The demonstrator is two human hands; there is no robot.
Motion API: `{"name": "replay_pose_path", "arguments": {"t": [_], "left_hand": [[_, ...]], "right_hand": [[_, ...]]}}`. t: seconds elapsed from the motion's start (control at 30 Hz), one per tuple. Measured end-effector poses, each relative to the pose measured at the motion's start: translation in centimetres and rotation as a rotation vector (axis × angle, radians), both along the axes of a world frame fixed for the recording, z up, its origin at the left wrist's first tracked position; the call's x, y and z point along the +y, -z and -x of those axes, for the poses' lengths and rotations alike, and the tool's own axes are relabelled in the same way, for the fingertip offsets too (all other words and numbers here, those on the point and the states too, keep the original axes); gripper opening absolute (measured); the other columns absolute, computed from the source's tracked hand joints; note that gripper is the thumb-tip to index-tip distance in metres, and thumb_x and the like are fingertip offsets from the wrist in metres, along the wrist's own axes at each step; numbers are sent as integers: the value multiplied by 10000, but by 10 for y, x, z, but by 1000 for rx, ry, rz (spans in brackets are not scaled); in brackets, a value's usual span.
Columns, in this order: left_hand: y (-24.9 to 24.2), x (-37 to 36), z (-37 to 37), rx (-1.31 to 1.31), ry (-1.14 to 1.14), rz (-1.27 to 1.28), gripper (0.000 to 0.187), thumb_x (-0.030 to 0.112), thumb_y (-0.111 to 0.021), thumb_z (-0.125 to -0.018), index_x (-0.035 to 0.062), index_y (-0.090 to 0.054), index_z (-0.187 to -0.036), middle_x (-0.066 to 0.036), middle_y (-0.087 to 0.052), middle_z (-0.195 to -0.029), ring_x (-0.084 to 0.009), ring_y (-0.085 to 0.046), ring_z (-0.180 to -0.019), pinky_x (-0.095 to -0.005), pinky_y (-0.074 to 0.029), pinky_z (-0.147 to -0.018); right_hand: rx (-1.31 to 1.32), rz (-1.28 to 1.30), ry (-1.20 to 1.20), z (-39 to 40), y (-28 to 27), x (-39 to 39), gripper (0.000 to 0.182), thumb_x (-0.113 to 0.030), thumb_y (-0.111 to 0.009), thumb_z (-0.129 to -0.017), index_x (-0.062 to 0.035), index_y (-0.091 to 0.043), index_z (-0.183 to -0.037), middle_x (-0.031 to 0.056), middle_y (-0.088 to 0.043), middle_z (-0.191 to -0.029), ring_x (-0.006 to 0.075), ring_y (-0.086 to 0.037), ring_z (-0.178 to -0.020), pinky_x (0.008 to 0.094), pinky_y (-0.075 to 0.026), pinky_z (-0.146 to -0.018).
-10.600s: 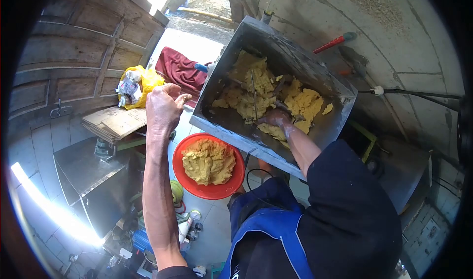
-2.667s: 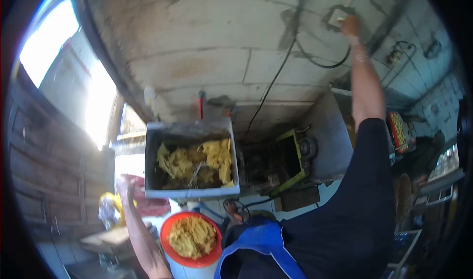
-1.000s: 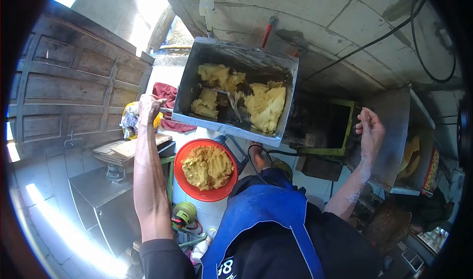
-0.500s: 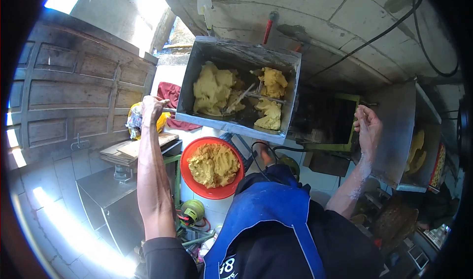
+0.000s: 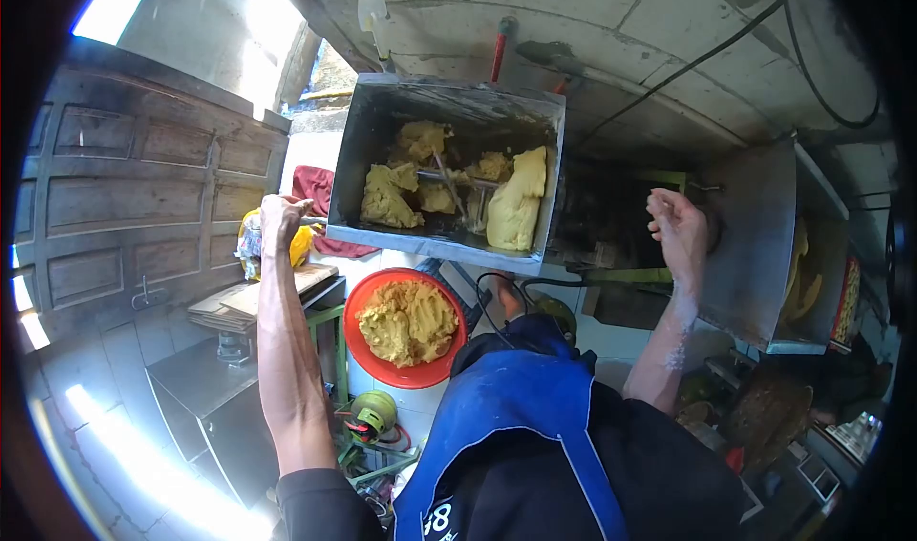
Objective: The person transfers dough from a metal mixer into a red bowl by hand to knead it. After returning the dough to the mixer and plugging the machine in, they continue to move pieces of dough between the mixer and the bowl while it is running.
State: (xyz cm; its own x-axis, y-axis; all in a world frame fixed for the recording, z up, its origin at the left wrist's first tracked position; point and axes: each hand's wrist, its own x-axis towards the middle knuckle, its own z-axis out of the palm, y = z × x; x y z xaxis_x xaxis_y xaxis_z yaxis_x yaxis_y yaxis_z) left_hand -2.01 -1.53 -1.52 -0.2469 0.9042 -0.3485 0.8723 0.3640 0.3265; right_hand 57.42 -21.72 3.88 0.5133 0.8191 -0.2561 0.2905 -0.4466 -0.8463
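Note:
A metal mixing box (image 5: 435, 247) holds pale yellow dough (image 5: 516, 202), in lumps on both sides of metal mixing bars (image 5: 458, 180). My left hand (image 5: 283, 220) is closed at the box's left side, its fingers curled; what they grip is hidden. To the right of the box, my right hand (image 5: 680, 235) hangs in the air with loosely bent fingers and nothing visible in it. Below the box, a red basin (image 5: 411, 377) is filled with more yellow dough (image 5: 406, 323).
A second metal box (image 5: 750, 245) stands at right, beside a green frame (image 5: 630, 275). Flat boards (image 5: 263, 293) lie on the left near a yellow bag (image 5: 302, 245) and dark red cloth (image 5: 313, 186). A green gas cylinder (image 5: 373, 412) is below.
The dough and bars in the box have turned, and a long lump now lies along its right wall. My right hand has moved left, away from the metal lever. The view has shifted slightly.

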Motion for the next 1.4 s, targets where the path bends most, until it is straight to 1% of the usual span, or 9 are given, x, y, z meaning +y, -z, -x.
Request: {"name": "replay_pose_path", "arguments": {"t": [0.1, 0.13, 0.23, 0.37, 0.53, 0.8, 0.97, 1.13, 1.4], "left_hand": [[10, 2, 6, 11, 22, -26, 344, 274, -839, -834, -15, -775, -1008, -122, -759, -843, -198, -705, -722, -347, -543, -575], [10, 2, 6, 10, 25, -26, 344, 274, -839, -834, -15, -775, -1008, -122, -759, -843, -198, -705, -722, -347, -543, -575], [14, 2, 10, 6, 56, -44, 327, 263, -833, -842, -21, -776, -995, -115, -756, -829, -186, -697, -719, -335, -524, -569], [23, 4, 17, -51, 12, -32, 314, 256, -817, -859, -29, -774, -983, -104, -750, -808, -175, -687, -708, -326, -509, -553], [13, 2, 8, -39, -4, -28, 302, 250, -808, -866, -27, -776, -980, -102, -745, -791, -177, -690, -713, -324, -505, -543], [12, 1, 7, -24, -7, -26, 317, 252, -801, -869, -45, -772, -978, -122, -760, -828, -179, -702, -734, -322, -523, -653], [22, 5, 16, -67, -11, -36, 294, 229, -791, -877, -52, -769, -961, -106, -749, -802, -167, -685, -728, -320, -516, -651], [11, 2, 5, -87, -38, -17, 277, 212, -784, -883, -55, -766, -954, -97, -737, -795, -163, -668, -721, -320, -510, -647], [11, 1, 5, -62, -28, -2, 297, 238, -793, -877, -35, -770, -994, -106, -757, -846, -175, -693, -755, -331, -518, -630]], "right_hand": [[31, 1, -63, 19, 16, 9, 331, -288, -707, -965, -24, -702, -1165, 35, -718, -889, 74, -613, -678, 231, -513, -617], [7, 1, -94, 24, 21, 12, 325, -279, -712, -961, -12, -706, -1146, 57, -721, -851, 88, -627, -669, 246, -521, -612], [-22, 37, -150, 36, 23, 16, 324, -273, -714, -958, -2, -708, -1136, 64, -714, -819, 95, -632, -657, 254, -524, -607], [-43, 66, -168, 38, 22, 17, 336, -275, -714, -958, 7, -703, -1140, 73, -710, -809, 102, -635, -658, 259, -524, -607], [-63, 61, -151, 29, 22, 16, 344, -281, -716, -957, 10, -701, -1141, 75, -708, -811, 107, -638, -659, 263, -524, -607], [-80, 65, -152, 24, 18, 16, 352, -286, -721, -952, 10, -700, -1140, 75, -710, -818, 114, -641, -656, 267, -528, -618], [-109, 85, -190, 21, 19, 18, 353, -280, -718, -953, 21, -699, -1136, 87, -726, -858, 125, -641, -655, 281, -538, -640], [-106, 74, -189, 22, 19, 16, 362, -284, -715, -956, 27, -696, -1141, 99, -728, -869, 129, -643, -662, 282, -542, -647], [-122, 103, -180, 19, 26, 11, 364, -285, -712, -957, 23, -695, -1150, 112, -733, -877, 139, -664, -684, 291, -557, -669]]}}
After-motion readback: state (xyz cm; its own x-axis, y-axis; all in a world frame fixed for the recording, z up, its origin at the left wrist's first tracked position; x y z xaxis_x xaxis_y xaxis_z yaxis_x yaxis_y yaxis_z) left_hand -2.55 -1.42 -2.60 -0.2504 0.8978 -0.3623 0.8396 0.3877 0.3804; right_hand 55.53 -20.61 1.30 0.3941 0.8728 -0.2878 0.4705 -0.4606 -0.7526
